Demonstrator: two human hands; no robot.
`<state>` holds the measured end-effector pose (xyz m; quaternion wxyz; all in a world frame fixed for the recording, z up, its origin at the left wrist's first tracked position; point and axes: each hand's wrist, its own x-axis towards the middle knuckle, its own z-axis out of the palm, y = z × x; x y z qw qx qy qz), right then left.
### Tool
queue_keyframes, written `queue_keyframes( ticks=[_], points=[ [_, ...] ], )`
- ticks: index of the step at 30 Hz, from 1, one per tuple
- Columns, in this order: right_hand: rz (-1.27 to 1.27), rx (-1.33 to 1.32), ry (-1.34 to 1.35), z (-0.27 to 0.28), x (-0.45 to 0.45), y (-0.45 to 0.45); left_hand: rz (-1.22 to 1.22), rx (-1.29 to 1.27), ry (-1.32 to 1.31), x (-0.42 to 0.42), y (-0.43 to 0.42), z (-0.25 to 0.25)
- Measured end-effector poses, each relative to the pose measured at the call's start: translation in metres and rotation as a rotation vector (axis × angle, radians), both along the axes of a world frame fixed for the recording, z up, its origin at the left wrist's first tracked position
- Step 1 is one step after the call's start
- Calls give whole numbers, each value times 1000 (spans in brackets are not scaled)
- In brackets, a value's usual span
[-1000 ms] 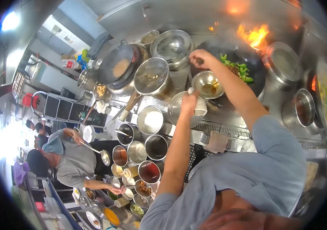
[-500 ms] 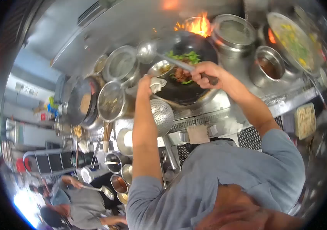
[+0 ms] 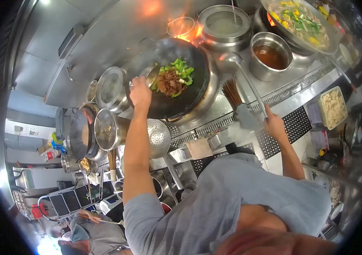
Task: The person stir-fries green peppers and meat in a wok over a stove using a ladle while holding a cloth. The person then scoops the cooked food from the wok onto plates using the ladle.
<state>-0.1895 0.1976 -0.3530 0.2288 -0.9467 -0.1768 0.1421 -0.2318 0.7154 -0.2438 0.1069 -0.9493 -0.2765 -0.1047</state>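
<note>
A large black wok (image 3: pixel 193 100) holds green peppers (image 3: pixel 184 70) and browned meat (image 3: pixel 170 83). My left hand (image 3: pixel 140 93) is closed at the wok's left side, on the rim of a small metal bowl (image 3: pixel 152 75) tilted over the food. My right hand (image 3: pixel 274 124) is wrapped round the handle end of a long ladle (image 3: pixel 249 78), whose bowl is near the pot of brown liquid (image 3: pixel 270 57). Beneath the ladle is a bamboo brush (image 3: pixel 231 92). The perforated skimmer (image 3: pixel 158 138) lies below the wok.
Flames (image 3: pixel 193 32) rise behind the wok. A lidded-looking steel pot (image 3: pixel 224 25) stands behind it, and a wide pan of vegetables (image 3: pixel 302 25) is at the upper right. Strainer pots stand left. A co-worker (image 3: pixel 98 233) is at the lower left. A tub of pale food (image 3: pixel 333 106) is right.
The view has swung right. The ladle has moved from over the wok to its right side, with my right hand lower. My left hand has tipped the small bowl over the wok.
</note>
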Motion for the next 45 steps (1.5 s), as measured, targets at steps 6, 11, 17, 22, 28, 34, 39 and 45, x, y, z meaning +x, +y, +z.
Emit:
queue_keyframes(
  ticks=[6, 11, 17, 22, 28, 34, 39, 45],
  points=[
    [300, 790, 233, 118, -23, 23, 65, -43, -289, -36, 11, -4],
    [1379, 1796, 477, 262, -126, 62, 46, -247, -607, -70, -2, -34],
    [1565, 1878, 453, 284, -204, 79, 92, -839, -737, -147, -116, 2],
    [1484, 1698, 432, 289, -255, 72, 55, -1079, -755, -191, -162, 0],
    [1375, 1596, 416, 291, -287, 14, -54, -1234, -619, -222, -218, -5],
    [1042, 1696, 384, 259, -291, -85, -286, -1530, -243, -221, -323, -59],
    [35, 2206, 236, 178, -287, -197, -470, -1767, 453, -220, -488, -82],
    [-364, 2224, -131, 146, -345, -302, -855, -1720, 1180, -259, -671, -121]
  ],
)
